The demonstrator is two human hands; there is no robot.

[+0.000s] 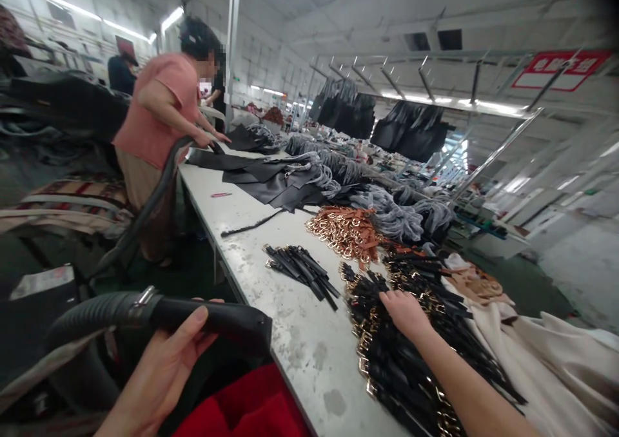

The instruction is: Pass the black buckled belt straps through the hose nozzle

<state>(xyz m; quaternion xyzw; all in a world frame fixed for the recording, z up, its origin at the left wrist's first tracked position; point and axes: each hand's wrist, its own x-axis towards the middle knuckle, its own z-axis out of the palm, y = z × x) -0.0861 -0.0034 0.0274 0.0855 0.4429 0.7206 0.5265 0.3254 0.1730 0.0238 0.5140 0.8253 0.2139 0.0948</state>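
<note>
My left hand [181, 343] is closed around the black nozzle [227, 321] of a ribbed vacuum-type hose, held beside the near edge of the table. The thumb lies along the top of the nozzle, whose wide end points right. My right hand [403, 311] is on a large pile of black straps with gold buckles [382, 359]. Its fingers are curled at the upper end of the pile, on a black strap, with the fingertips partly hidden. Left of that pile, a small bunch of black straps [304, 269] lies on the white table [319, 372].
Brown straps with gold rings [343, 231] lie beyond the black pile. Farther back are dark leather pieces [271, 179] and bundled grey cords [387, 211]. Cream fabric [546, 353] covers the right side. A co-worker [164, 115] leans over the far left edge. Dark panels [411, 131] hang overhead.
</note>
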